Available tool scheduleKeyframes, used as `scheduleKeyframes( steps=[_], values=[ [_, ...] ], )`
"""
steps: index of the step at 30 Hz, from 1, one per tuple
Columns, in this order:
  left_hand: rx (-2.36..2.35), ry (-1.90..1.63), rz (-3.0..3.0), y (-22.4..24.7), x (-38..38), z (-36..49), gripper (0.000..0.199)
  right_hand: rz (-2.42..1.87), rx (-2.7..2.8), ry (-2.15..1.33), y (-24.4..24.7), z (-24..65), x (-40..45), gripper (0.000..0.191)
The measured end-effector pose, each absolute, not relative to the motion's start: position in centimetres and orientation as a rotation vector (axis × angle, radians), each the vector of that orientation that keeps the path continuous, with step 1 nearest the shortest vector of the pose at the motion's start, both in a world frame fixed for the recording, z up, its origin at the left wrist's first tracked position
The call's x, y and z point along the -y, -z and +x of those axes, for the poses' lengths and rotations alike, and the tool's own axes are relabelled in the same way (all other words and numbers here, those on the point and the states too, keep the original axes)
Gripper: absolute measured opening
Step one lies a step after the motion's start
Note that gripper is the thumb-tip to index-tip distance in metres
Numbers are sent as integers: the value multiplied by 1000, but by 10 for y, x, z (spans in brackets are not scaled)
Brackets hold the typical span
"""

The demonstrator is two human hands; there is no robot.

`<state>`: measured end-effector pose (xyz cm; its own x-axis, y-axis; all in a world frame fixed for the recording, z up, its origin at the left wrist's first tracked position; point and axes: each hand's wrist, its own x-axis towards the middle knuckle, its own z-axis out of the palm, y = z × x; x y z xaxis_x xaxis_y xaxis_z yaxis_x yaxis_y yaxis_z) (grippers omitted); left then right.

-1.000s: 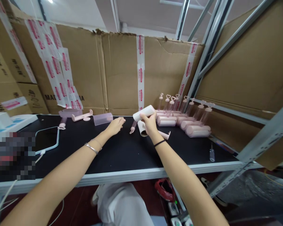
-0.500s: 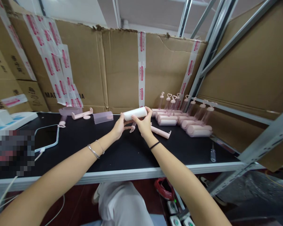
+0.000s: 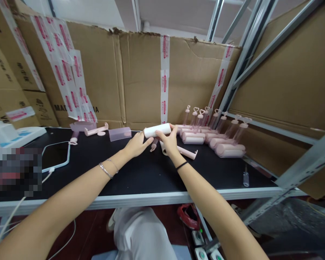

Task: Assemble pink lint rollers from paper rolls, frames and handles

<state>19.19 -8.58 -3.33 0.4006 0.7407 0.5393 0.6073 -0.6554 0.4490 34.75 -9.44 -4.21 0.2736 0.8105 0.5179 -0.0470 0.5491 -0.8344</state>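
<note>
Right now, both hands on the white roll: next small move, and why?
Probably lower the white roll toward the pink handle on the black table and line it up. The right hand and left hand hold the roll level just above that handle, and finished pink rollers lie alongside.

The white roll (image 3: 157, 130) looks like smooth matt paper. Behind it, the wall (image 3: 141, 79) is rough brown cardboard with glossy tape strips (image 3: 164, 77). The surface (image 3: 141, 173) is matt black, edged in pale metal.
</note>
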Motion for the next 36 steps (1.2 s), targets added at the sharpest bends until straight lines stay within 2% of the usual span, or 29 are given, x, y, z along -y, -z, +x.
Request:
scheduleKeyframes(
  steps=[4, 8, 11, 13, 15, 18, 20, 23, 26, 28, 32, 34, 36],
  values=[
    [-1411, -685, 2851, 24, 68, 171, 64, -830, 1127, -664, 36, 352, 93, 65],
    [-1701, -596, 2702, 29, 44, 144, 62, -824, 1081, -618, 30, 365, 89, 67],
    [-1414, -867, 2476, 32, 46, 149, 54, -829, 1070, -579, 31, 372, 86, 67],
    [-1093, -989, 2156, 32, 58, 167, 58, -812, 1157, -593, 33, 369, 85, 68],
    [-823, -837, 1899, 32, 74, 188, 68, -781, 1330, -617, 34, 364, 87, 69],
    [-772, -897, 1731, 32, 89, 210, 62, -812, 1640, -528, 30, 365, 96, 53],
    [-801, -1028, 1604, 32, 91, 212, 50, -1006, 1758, -330, 23, 376, 102, 40],
    [-809, -1198, 1369, 30, 84, 203, 39, -1723, 1749, -73, 17, 398, 109, 36],
    [-805, -1267, 1223, 28, 79, 195, 35, -2357, 1658, -218, 18, 413, 110, 34],
    [-811, -1288, 1180, 26, 78, 193, 35, -2446, 1622, -296, 20, 416, 109, 30],
    [-846, -1278, 1191, 27, 82, 198, 39, -2242, 1517, -101, 17, 414, 110, 33],
    [-869, -1253, 1262, 29, 84, 201, 42, -1809, 1455, -47, 13, 408, 109, 31],
    [-863, -1224, 1356, 31, 87, 204, 45, -1306, 1426, -181, 13, 399, 106, 28]
  ],
)
